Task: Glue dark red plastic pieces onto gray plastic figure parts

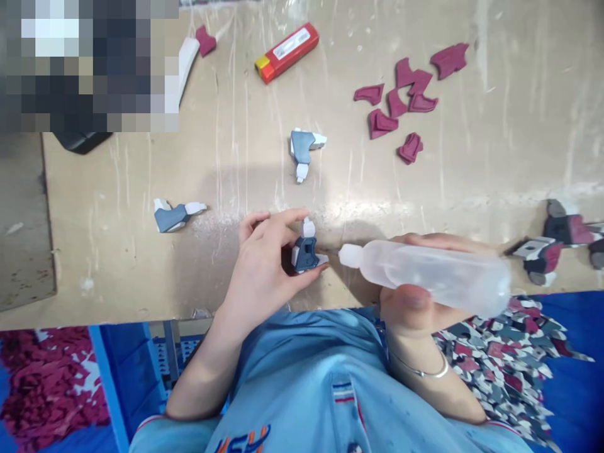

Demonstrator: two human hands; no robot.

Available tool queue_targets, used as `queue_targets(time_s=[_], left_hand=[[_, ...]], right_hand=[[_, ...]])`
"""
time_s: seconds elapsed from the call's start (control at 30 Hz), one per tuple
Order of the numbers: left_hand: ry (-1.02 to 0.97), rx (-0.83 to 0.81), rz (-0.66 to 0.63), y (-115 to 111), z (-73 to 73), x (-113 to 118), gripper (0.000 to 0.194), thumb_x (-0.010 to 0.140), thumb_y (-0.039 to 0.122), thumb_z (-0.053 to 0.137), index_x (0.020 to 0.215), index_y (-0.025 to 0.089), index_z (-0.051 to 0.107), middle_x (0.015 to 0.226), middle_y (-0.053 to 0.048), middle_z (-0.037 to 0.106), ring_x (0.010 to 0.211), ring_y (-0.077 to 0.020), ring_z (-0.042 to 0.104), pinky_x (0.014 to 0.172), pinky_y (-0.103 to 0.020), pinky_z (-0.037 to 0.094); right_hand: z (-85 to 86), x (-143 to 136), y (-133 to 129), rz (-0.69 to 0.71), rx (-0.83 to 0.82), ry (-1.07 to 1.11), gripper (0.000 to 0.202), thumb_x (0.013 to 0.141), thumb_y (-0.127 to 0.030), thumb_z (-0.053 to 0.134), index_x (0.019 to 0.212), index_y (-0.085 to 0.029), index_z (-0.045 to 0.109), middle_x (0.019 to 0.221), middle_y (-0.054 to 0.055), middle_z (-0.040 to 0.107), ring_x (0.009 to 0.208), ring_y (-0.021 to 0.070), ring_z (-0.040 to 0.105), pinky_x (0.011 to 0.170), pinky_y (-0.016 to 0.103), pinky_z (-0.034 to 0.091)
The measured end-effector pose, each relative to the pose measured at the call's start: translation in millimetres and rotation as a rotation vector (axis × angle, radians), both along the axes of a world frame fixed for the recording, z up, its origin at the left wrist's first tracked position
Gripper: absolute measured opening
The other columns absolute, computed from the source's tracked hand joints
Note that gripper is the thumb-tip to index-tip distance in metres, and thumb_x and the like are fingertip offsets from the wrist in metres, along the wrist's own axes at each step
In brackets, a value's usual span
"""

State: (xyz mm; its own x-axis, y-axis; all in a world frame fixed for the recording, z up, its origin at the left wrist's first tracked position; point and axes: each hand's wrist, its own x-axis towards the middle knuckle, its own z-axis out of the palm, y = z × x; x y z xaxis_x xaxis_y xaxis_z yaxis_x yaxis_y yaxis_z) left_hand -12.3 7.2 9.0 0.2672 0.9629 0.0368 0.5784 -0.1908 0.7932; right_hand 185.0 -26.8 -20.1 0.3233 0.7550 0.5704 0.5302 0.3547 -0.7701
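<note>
Between the thumb and fingers of my left hand (264,264) is a small dark blue and white plastic piece (307,253), its hollow side facing up. My right hand (415,308) is wrapped round a translucent squeeze bottle (425,274) lying sideways in the grip. The white cap (352,255) of the bottle points left, with its thin tip close to the piece; whether they touch I cannot tell. Two similar blue-grey and white pieces lie nearby, one (302,151) beyond my left hand and another (177,216) to its left.
Several maroon plastic parts (397,100) lie at the back right. A red and yellow box-shaped item (287,51) rests at the back. Assembled pieces (542,255) sit at the right edge. Below the table are heaps of maroon parts (51,390) and mixed parts (504,365).
</note>
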Motion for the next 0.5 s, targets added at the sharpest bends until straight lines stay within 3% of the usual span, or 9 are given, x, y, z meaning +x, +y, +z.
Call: queue_targets(time_s=[0.1, 0.17, 0.27, 0.33, 0.4, 0.43, 0.5], left_hand=[[0.065, 0.033, -0.040, 2, 2.9, -3, 0.059, 0.086, 0.023, 0.090, 0.136, 0.022, 0.059, 0.085, 0.003, 0.079, 0.095, -0.0259, 0.077, 0.115, -0.049, 0.048], [0.125, 0.073, -0.092, 6, 7.1, -6, 0.058, 0.088, 0.025, 0.090, 0.136, 0.022, 0.057, 0.089, 0.002, 0.081, 0.098, -0.0274, 0.078, 0.113, -0.051, 0.050], [0.182, 0.151, -0.206, 21, 12.4, -9, 0.055, 0.094, 0.030, 0.085, 0.138, 0.022, 0.053, 0.094, -0.002, 0.083, 0.104, -0.0299, 0.079, 0.108, -0.050, 0.056], [0.188, 0.222, -0.292, 38, 11.8, -6, 0.054, 0.096, 0.032, 0.082, 0.139, 0.022, 0.051, 0.105, -0.006, 0.084, 0.112, -0.0313, 0.079, 0.109, -0.050, 0.059], [0.200, 0.255, -0.371, 60, 7.1, -1, 0.054, 0.095, 0.032, 0.082, 0.138, 0.022, 0.051, 0.122, -0.010, 0.083, 0.124, -0.0332, 0.078, 0.119, -0.054, 0.054], [0.212, 0.239, -0.394, 71, 3.9, 1, 0.055, 0.094, 0.032, 0.083, 0.138, 0.022, 0.051, 0.129, -0.012, 0.081, 0.129, -0.0343, 0.077, 0.125, -0.057, 0.050], [0.237, 0.167, -0.395, 91, -1.9, 2, 0.058, 0.092, 0.033, 0.084, 0.138, 0.022, 0.051, 0.132, -0.013, 0.080, 0.134, -0.0365, 0.075, 0.129, -0.061, 0.046]], right_hand=[[1.2, 6, 7, -0.017, 0.014, 0.318, 0.044, 0.093, -0.069, 0.079, 0.104, -0.026, 0.077, 0.091, 0.001, 0.071, 0.075, 0.0196, 0.068, 0.062, 0.035, 0.055], [2.2, 27, 18, 0.084, -0.093, 0.713, 0.043, 0.095, -0.068, 0.076, 0.101, -0.026, 0.076, 0.080, -0.002, 0.066, 0.063, 0.0154, 0.062, 0.053, 0.030, 0.053], [0.8, 78, 39, 0.490, -0.327, 1.404, 0.033, 0.103, -0.052, 0.074, 0.110, -0.020, 0.073, 0.072, -0.005, 0.064, 0.059, 0.0102, 0.062, 0.056, 0.022, 0.059], [-3.3, 111, 52, 0.741, -0.336, 1.732, 0.015, 0.107, -0.028, 0.070, 0.117, -0.016, 0.069, 0.077, -0.003, 0.070, 0.066, 0.0081, 0.069, 0.065, 0.015, 0.062], [-7.4, 130, 61, 0.875, -0.306, 1.851, 0.014, 0.108, -0.014, 0.063, 0.121, -0.016, 0.067, 0.082, -0.001, 0.074, 0.071, 0.0089, 0.073, 0.069, 0.015, 0.064], [-8.4, 132, 63, 0.900, -0.294, 1.853, 0.015, 0.108, -0.015, 0.064, 0.123, -0.017, 0.066, 0.083, -0.001, 0.074, 0.072, 0.0102, 0.073, 0.069, 0.017, 0.065], [-6.6, 125, 62, 0.840, -0.313, 1.701, 0.024, 0.106, -0.035, 0.072, 0.125, -0.021, 0.068, 0.085, -0.001, 0.073, 0.070, 0.0133, 0.069, 0.063, 0.024, 0.065]])
